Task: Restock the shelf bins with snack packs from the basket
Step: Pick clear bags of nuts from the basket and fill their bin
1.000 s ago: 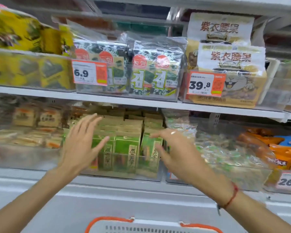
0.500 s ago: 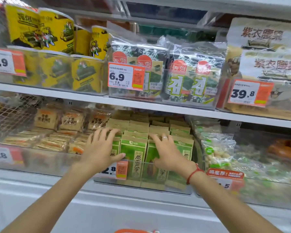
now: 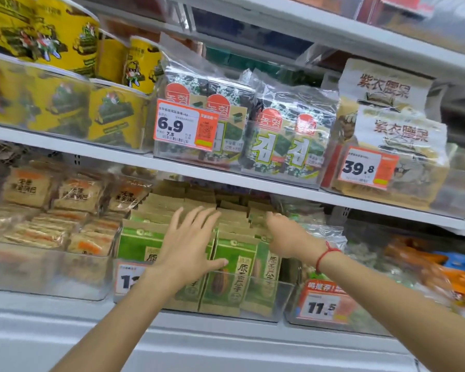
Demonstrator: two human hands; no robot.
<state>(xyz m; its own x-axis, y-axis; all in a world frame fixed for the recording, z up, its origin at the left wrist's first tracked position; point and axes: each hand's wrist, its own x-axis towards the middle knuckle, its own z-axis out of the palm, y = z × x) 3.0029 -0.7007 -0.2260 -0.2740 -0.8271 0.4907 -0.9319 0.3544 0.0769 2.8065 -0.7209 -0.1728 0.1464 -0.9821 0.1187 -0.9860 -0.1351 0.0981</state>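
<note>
Your hands now reach deeper than a moment ago, clear bin (image 3: 266, 299) on the lower shelf holding the green snack packs (image 3: 234, 267), left hand (image 3: 188, 245) spread flat on them, right hand (image 3: 287, 237) fingers extended over the rear packs.

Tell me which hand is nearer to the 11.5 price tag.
Right. The right hand reaches into the green packs just up and left of the 11.5 price tag. The left hand lies flat on those packs further left, a bin away.
</note>
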